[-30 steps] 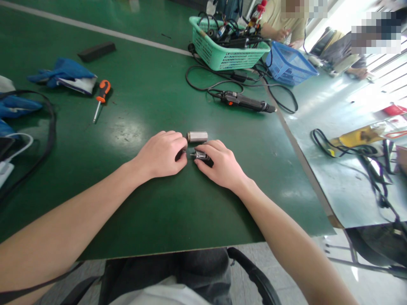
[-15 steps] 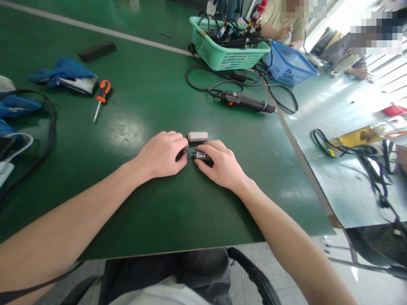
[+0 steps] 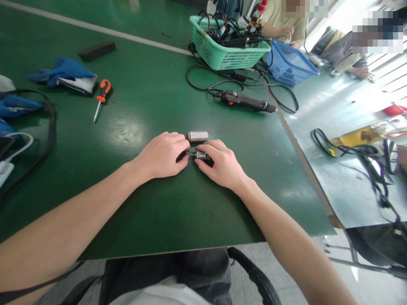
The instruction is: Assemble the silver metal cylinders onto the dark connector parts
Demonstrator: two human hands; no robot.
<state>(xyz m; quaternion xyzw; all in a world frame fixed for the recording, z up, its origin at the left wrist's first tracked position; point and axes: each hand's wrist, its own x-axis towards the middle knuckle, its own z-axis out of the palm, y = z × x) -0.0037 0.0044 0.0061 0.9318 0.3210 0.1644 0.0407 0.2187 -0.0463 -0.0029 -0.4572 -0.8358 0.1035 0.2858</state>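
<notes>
Both my hands rest on the green table mat (image 3: 152, 212), close together. My right hand (image 3: 222, 165) is closed around a small metal motor part (image 3: 201, 155) with a thin shaft pointing left. My left hand (image 3: 162, 154) is curled, its fingertips pinched on a small dark piece I cannot make out, right at the shaft's tip. Just beyond the fingers, a silver metal cylinder (image 3: 197, 136) lies on its side on the mat.
An orange-handled screwdriver (image 3: 101, 96) and blue cloths (image 3: 63, 74) lie at the left. A corded black electric screwdriver (image 3: 246, 101) lies ahead, with a green basket (image 3: 227, 51) of tools and a blue basket (image 3: 291, 65) behind. Other people sit at the far right.
My left hand has edged slightly right, closing the small gap to the shaft tip. My right hand and the cylinder have stayed put.
</notes>
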